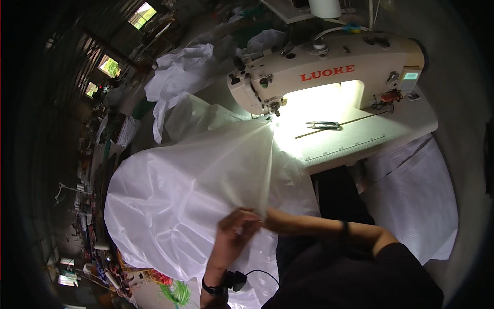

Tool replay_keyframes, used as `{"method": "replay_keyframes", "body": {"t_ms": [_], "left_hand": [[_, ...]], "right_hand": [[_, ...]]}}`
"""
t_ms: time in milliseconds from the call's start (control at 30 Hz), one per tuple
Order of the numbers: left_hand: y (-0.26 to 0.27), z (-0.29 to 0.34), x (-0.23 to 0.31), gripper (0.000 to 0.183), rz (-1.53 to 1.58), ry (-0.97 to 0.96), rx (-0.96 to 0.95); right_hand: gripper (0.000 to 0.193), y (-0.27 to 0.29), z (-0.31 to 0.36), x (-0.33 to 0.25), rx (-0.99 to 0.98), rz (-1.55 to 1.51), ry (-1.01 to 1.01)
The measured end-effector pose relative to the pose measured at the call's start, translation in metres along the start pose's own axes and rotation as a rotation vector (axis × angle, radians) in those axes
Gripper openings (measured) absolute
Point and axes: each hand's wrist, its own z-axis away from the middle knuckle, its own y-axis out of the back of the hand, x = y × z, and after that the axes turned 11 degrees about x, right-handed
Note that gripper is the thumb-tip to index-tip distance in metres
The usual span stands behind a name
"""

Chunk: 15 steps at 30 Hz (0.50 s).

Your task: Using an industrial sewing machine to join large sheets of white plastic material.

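Note:
A large sheet of white, slightly shiny material point(170, 206) runs from under the sewing machine's needle area point(270, 110) down toward me. One edge of it is drawn into a taut fold between the machine and my hands. My left hand point(239, 226) is closed at the near end of that fold, its fingers a little blurred. Right beside it, my right hand point(278, 221) pinches the same edge, the forearm coming in from the right. The sewing machine point(329, 67) is cream-coloured, with its lamp lit over the bed.
Thread snips point(324, 125) lie on the machine bed, beside a thin dark rod point(350, 121). A ruler strip point(345, 149) runs along the bed's front edge. More white material point(417, 201) hangs at the right, and crumpled white sheets point(180, 72) lie behind. Green strands point(177, 292) sit at lower left.

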Motion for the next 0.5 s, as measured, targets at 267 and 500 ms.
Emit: {"method": "replay_keyframes", "body": {"t_ms": [267,500], "left_hand": [[-0.031,0.008,-0.017,0.009,-0.118,-0.018,-0.269],[-0.061,-0.028,-0.011,0.016,-0.308,-0.331,-0.626]], "right_hand": [[0.046,0.071,0.036,0.027,0.367,-0.549,-0.313],[0.031,0.100,0.046,-0.001,0.347,-0.315,-0.375]]}}
